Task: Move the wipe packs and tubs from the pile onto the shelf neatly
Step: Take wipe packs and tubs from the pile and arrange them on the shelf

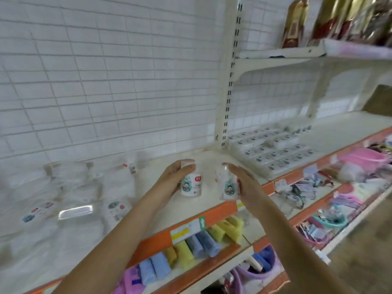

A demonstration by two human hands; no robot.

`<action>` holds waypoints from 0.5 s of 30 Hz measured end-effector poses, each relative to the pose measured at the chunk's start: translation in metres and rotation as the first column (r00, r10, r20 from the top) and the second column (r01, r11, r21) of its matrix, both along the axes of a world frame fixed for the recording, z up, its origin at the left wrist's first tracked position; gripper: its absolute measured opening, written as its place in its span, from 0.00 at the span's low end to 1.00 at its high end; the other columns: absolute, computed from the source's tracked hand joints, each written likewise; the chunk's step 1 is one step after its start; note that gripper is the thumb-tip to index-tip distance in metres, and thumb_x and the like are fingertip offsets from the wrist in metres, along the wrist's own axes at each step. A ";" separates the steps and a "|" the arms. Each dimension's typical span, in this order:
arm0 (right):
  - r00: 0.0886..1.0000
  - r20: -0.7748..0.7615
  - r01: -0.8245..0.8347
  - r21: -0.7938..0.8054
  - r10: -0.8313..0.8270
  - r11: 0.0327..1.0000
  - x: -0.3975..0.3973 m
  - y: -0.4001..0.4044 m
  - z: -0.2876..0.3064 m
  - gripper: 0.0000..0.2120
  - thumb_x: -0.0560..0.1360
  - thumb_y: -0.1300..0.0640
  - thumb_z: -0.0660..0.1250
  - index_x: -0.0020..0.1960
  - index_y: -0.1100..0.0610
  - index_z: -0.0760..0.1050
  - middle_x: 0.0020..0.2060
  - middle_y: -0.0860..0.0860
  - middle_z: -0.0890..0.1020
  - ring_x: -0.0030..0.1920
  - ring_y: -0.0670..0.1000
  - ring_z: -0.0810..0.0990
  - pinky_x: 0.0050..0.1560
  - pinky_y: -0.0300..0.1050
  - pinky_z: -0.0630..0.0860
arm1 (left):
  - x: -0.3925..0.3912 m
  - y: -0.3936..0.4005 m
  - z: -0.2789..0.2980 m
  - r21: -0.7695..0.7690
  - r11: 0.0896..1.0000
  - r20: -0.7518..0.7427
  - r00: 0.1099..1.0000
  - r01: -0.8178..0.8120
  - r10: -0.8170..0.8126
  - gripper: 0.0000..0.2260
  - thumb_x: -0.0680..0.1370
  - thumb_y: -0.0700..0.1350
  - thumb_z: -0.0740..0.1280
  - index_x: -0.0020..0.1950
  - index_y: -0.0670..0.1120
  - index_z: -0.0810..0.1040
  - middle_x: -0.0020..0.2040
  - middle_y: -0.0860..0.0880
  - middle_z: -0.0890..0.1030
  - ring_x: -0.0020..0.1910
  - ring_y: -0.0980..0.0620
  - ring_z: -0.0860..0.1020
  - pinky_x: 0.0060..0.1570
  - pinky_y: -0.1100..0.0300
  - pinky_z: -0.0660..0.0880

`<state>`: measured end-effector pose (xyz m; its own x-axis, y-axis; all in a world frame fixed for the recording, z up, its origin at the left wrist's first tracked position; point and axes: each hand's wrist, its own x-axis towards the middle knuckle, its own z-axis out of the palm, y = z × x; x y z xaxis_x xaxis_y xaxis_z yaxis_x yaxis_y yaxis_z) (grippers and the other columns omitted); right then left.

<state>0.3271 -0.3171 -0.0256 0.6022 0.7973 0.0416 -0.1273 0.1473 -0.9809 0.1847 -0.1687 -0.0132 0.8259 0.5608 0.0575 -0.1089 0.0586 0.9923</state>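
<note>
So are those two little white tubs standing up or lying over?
Standing upright. The left tub and right tub sit base-down on the shelf, labels reading upright.

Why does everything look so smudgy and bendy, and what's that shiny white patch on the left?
Head view: the camera is moving, so the wipe packs and the top-shelf bags smear. The wide lens bows the wire grid wall. The shiny patch is light glaring off a pack's plastic lid. The two tubs in the hands stay the sharpest.

Left tub [191, 183] label: red badge and print showed, too blurred for you to read.
Right tub [229, 185] label: unreadable.
Shelf-edge tag [187, 229]: no legible text.
</note>
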 end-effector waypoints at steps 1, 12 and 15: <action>0.998 0.034 0.047 -0.002 -0.047 0.999 0.012 -0.024 -0.002 0.15 0.69 0.51 0.69 0.53 0.58 0.77 0.42 0.52 0.84 0.42 0.51 0.82 0.41 0.41 0.78 | 0.014 -0.016 -0.002 -0.004 1.000 -0.005 1.000 0.027 -0.027 0.10 0.77 0.42 0.64 0.57 0.46 0.76 0.45 0.48 0.83 0.43 0.53 0.82 0.40 0.64 0.77; 0.913 0.032 0.407 -0.159 -0.407 0.899 0.103 -0.276 -0.043 0.16 0.72 0.55 0.68 0.58 0.57 0.73 0.50 0.56 0.81 0.47 0.54 0.81 0.40 0.45 0.77 | 0.156 -0.207 -0.053 -0.181 0.955 -0.122 0.958 0.234 -0.258 0.06 0.74 0.41 0.67 0.50 0.46 0.77 0.43 0.46 0.81 0.41 0.51 0.78 0.43 0.59 0.73; 0.890 0.016 0.451 -0.182 -0.456 0.874 0.116 -0.328 -0.057 0.18 0.67 0.53 0.71 0.55 0.57 0.75 0.50 0.58 0.82 0.47 0.56 0.82 0.45 0.49 0.78 | 0.185 -0.256 -0.069 -0.178 0.942 -0.152 0.937 0.286 -0.313 0.08 0.72 0.41 0.69 0.49 0.47 0.77 0.43 0.46 0.81 0.39 0.53 0.80 0.42 0.59 0.74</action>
<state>0.4428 -0.6447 -0.0828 0.8982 0.4294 -0.0941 -0.1141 0.0210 -0.9932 0.3692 -0.4245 -0.0822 0.9460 0.2763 -0.1694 0.1120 0.2117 0.9709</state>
